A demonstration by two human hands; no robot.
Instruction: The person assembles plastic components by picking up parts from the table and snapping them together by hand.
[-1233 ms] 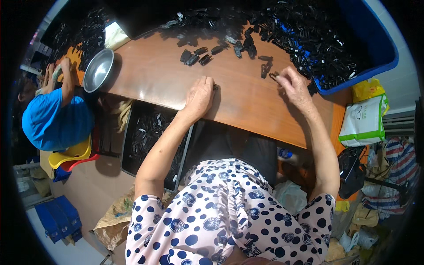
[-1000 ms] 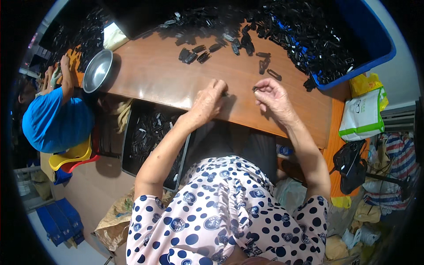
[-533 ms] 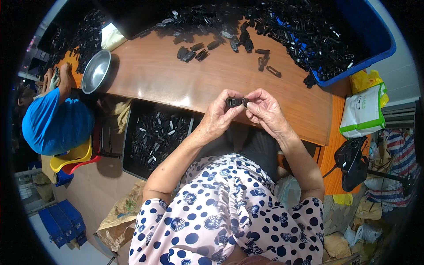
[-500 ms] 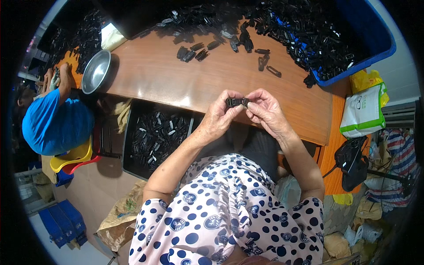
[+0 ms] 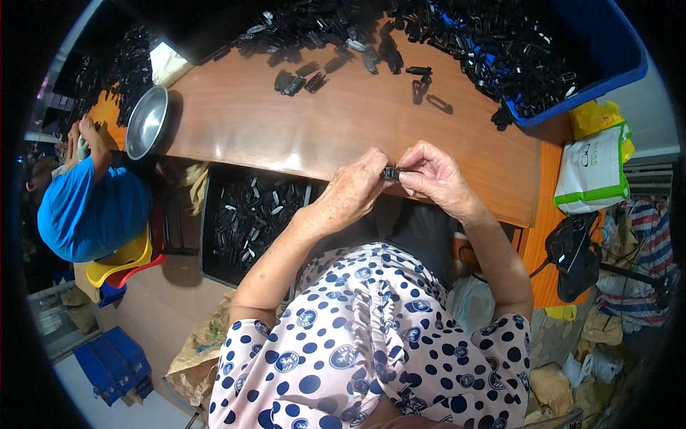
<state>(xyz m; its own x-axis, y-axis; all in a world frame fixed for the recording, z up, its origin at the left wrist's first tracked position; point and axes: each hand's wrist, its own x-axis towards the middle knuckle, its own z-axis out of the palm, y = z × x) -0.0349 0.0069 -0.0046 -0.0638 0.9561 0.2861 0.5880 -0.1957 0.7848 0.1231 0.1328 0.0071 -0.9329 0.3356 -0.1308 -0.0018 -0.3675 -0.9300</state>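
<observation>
Fingers, left hand [image 5: 354, 187]: closed around left part of a black clip piece [image 5: 390, 173]; back of hand up, fingertips partly hidden.
Fingers, right hand [image 5: 439, 180]: thumb and forefinger pinched narrow at the piece's right end; cannot tell if a separate small part sits in the pinch.
Black clip piece: between both hands, above near edge of table [image 5: 236, 114]; long axis looks roughly left-right, left part covered.
Key relation: right fingers meet the piece from the right, about in line with its long axis; both hands at it, tips close together.
Nearest loose piece [image 5: 439, 104]: on table, far of the right hand, which is the nearer one; long axis slants far-left to near-right.
Loose cluster [image 5: 293, 83]: far and left of both hands.
Pile of black pieces [image 5: 307, 32]: far side.
Blue bin [image 5: 587, 102]: far right, heaped with black pieces.
Metal bowl [image 5: 147, 123]: table's left end.
Black crate [image 5: 211, 266]: near left, lower than tabletop, black pieces inside.
</observation>
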